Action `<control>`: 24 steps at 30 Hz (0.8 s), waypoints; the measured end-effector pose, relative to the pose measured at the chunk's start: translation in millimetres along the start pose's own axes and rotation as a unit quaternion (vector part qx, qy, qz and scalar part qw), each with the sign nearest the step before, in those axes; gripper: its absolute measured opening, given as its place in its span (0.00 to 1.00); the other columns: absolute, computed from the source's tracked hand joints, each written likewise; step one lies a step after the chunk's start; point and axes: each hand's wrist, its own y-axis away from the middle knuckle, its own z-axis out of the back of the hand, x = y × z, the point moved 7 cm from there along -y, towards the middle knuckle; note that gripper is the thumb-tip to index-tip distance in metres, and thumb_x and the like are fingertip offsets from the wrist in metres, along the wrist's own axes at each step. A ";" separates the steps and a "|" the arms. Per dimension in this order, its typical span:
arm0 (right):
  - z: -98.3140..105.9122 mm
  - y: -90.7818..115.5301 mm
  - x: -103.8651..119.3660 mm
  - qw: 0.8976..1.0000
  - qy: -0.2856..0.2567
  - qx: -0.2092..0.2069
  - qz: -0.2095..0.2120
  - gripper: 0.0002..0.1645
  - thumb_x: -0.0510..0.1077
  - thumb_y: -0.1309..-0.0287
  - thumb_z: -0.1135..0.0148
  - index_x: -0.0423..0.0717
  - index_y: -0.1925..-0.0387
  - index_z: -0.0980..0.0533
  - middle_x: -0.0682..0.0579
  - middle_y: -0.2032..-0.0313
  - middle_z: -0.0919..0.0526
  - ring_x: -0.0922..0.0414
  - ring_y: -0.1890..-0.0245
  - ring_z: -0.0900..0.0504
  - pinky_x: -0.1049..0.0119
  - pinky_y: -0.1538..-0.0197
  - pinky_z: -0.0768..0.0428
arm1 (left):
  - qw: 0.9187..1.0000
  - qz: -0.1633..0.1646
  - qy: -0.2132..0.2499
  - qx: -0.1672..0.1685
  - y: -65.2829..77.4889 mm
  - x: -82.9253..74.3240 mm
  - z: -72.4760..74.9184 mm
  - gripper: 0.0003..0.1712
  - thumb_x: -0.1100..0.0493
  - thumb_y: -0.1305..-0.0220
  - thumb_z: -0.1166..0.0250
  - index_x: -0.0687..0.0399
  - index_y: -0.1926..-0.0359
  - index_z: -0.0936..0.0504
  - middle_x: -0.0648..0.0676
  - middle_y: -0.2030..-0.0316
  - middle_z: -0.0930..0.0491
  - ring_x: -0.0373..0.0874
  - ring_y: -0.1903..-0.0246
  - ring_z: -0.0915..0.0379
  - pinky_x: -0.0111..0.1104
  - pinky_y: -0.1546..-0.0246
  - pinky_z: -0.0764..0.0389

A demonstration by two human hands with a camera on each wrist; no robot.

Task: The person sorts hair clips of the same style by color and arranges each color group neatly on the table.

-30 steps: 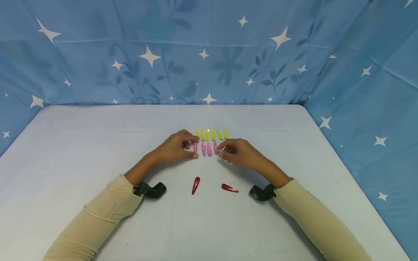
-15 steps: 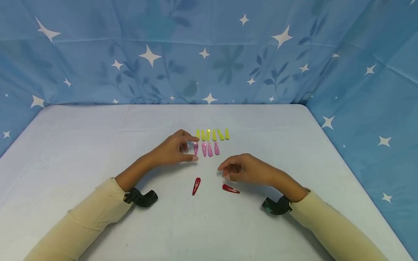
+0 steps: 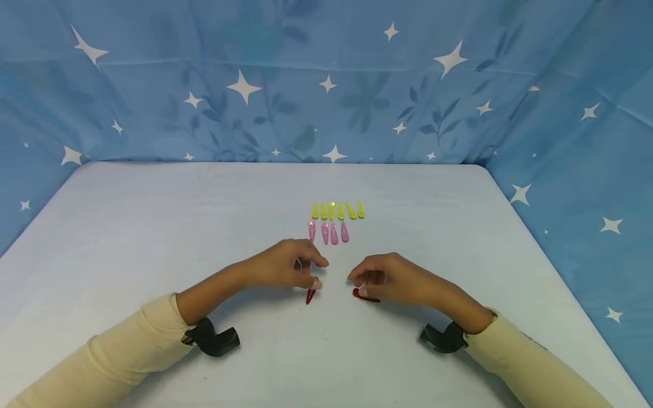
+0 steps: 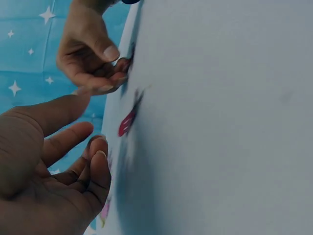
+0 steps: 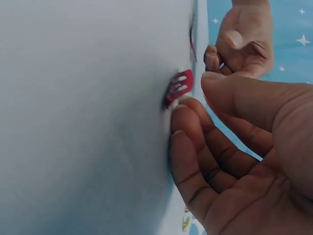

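Two red snap hair clips lie on the white table in the head view. Over the left red clip (image 3: 310, 297) hovers my left hand (image 3: 288, 263), thumb and fingers apart, its thumb covering the clip's upper end. In the left wrist view this red clip (image 4: 128, 121) is just beyond the fingers, with nothing between them. My right hand (image 3: 398, 277) is low at the right red clip (image 3: 369, 298), its thumb overlapping it. The right wrist view has that red clip (image 5: 179, 88) just past the fingertips, the thumb held away from the fingers.
Beyond the hands, a row of pink hair clips (image 3: 334, 233) lies in front of a row of several yellow hair clips (image 3: 331, 211). A blue star-patterned curtain (image 3: 285, 85) borders the table's (image 3: 153, 226) back and sides.
My right hand has come back from the pink row to the right red clip. My left hand has left the leftmost pink clip and moved nearer, over the left red clip.
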 end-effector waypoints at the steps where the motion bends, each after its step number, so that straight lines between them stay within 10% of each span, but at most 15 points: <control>1: -1.0 0.3 -0.1 1.000 0.001 0.000 0.001 0.14 0.39 0.39 0.34 0.49 0.50 0.18 0.57 0.60 0.17 0.64 0.66 0.21 0.70 0.59 0.20 | 1.000 0.003 0.000 0.003 1.1 1.7 -3.6 0.23 0.58 0.43 0.27 0.58 0.46 0.16 0.53 0.54 0.19 0.35 0.67 0.23 0.29 0.60 0.22; 13: -8.5 1.9 6.6 0.997 0.065 -0.010 0.038 0.10 0.34 0.42 0.32 0.48 0.60 0.17 0.59 0.64 0.18 0.66 0.65 0.24 0.72 0.59 0.21 | 0.998 -0.005 -0.059 0.014 6.9 2.9 -17.4 0.16 0.63 0.41 0.29 0.55 0.51 0.14 0.47 0.63 0.23 0.36 0.67 0.27 0.27 0.62 0.23; 24: -6.3 1.0 8.2 0.999 0.038 -0.009 0.019 0.08 0.36 0.40 0.33 0.53 0.63 0.19 0.61 0.68 0.19 0.65 0.68 0.24 0.71 0.62 0.22 | 1.000 0.004 0.004 -0.031 3.1 6.3 -11.3 0.05 0.64 0.37 0.33 0.55 0.60 0.13 0.46 0.69 0.16 0.36 0.70 0.25 0.27 0.64 0.22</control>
